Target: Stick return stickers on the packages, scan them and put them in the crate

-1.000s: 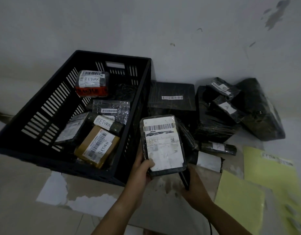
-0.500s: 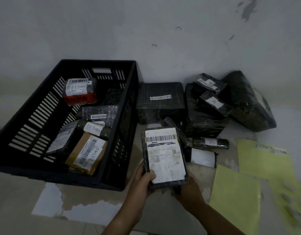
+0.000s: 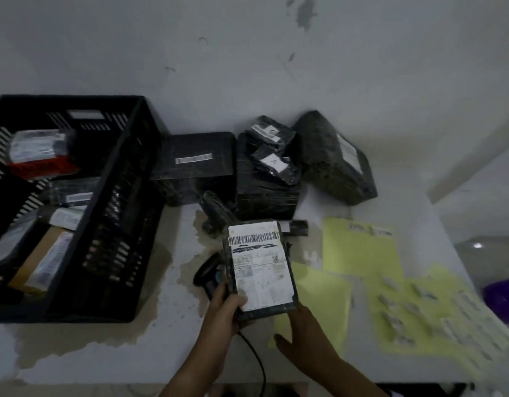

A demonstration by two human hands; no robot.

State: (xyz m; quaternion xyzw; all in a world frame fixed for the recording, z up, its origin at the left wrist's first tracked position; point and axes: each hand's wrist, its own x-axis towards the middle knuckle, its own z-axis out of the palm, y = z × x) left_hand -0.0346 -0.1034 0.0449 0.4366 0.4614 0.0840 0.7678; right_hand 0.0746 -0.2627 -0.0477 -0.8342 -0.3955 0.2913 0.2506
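Black crate (image 3: 115,213) out to the left of the grip: is it wanted yet?

— Not yet, I'd say. It has several packages in it, but the one in hand looks unfinished.

What sits nearest the grip on that side?

— Barcode scanner (image 3: 208,272), just left of the held package and partly behind the fingers, with its cable trailing toward the person. Whether the hand touches it I cannot tell.

And the grip itself?

— Left hand (image 3: 223,309) clasps the lower left edge of a black-wrapped package (image 3: 261,270), thumb on its white shipping label, barcode at the far end. It is held above the table (image 3: 173,353). More black packages (image 3: 267,179) are piled beyond the grip, by the wall.

The other hand?

— Right hand (image 3: 302,330) is just right of and below the grip, fingers straight, thumb spread, holding nothing, over the nearest yellow sheet (image 3: 325,296). Farther right lies a sticker sheet (image 3: 413,308), blurred.

So which step?

— I see no return sticker on the label, so I judge it the sticking step. The next move calls for the free hand to go right, peel one sticker cleanly and lay it clear of the barcode. Then scan, then crate.
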